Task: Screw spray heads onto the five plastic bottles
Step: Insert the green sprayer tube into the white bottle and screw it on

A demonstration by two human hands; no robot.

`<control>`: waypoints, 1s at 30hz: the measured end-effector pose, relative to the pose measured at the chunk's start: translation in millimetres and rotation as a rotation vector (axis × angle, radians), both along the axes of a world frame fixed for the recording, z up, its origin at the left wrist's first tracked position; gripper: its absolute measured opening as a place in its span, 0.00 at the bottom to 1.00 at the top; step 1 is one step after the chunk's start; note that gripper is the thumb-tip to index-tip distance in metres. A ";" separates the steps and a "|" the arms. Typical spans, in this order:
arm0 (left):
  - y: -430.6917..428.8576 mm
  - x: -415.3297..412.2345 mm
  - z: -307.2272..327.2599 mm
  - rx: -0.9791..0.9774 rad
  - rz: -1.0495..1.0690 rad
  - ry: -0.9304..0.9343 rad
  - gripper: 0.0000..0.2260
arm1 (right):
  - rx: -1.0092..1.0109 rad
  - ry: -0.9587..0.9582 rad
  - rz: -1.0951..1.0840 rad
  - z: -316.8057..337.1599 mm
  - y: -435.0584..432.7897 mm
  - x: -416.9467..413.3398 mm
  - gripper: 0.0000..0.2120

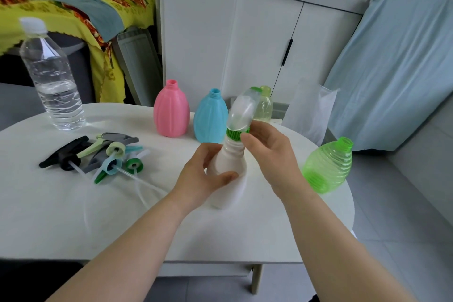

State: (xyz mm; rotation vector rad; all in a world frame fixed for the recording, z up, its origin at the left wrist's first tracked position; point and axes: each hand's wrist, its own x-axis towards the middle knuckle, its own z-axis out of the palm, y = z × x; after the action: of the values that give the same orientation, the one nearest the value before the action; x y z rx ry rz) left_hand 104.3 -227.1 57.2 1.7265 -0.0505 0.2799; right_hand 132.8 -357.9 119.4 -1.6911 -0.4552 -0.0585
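Observation:
My left hand (203, 176) grips the body of a white bottle (231, 167) held tilted above the round white table (73, 216). My right hand (267, 152) pinches the green collar of a clear spray head (241, 111) sitting on that bottle's neck. Behind stand a pink bottle (171, 109), a blue bottle (210, 117) and a pale yellow bottle (264, 105), all with bare necks. A green ribbed bottle (327, 167) leans at the table's right edge. Several loose spray heads (103, 154) with dip tubes lie in a pile at the left.
A clear water bottle (52, 78) with a white cap stands at the table's far left. A clear plastic bag (311, 110) sits behind the table on the right. White cabinets (282, 44) rise behind, and a yellow patterned cloth (81, 19) covers furniture at back left.

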 end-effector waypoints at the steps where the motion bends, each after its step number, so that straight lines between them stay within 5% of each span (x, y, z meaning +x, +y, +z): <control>1: -0.3 0.3 0.2 -0.001 0.004 -0.002 0.19 | 0.003 -0.004 -0.026 0.4 1.7 0.2 0.08; 6: -0.5 -0.9 1.3 -0.012 0.002 0.001 0.19 | -0.063 -0.050 -0.204 -2.7 15.2 -0.6 0.16; 10: -1.0 -0.7 1.0 -0.020 -0.005 -0.008 0.19 | -0.078 0.014 -0.074 -4.5 14.1 -7.0 0.16; 15: -0.4 0.4 -0.7 -0.024 -0.003 -0.022 0.19 | -0.109 -0.025 -0.068 -1.2 9.5 -3.7 0.06; 21: 1.4 2.6 -1.7 -0.015 -0.010 -0.017 0.19 | -0.104 -0.023 -0.215 -4.8 20.8 -1.6 0.17; 30: 1.1 2.5 -3.3 0.006 0.005 -0.035 0.19 | -0.045 -0.025 -0.152 -1.4 17.7 -4.5 0.05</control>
State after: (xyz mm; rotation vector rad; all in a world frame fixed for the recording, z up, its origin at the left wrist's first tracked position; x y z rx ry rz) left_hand 106.8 -226.0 53.9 1.7284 -0.0733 0.3139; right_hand 128.3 -340.3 118.1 -1.7687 -0.3487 -0.1817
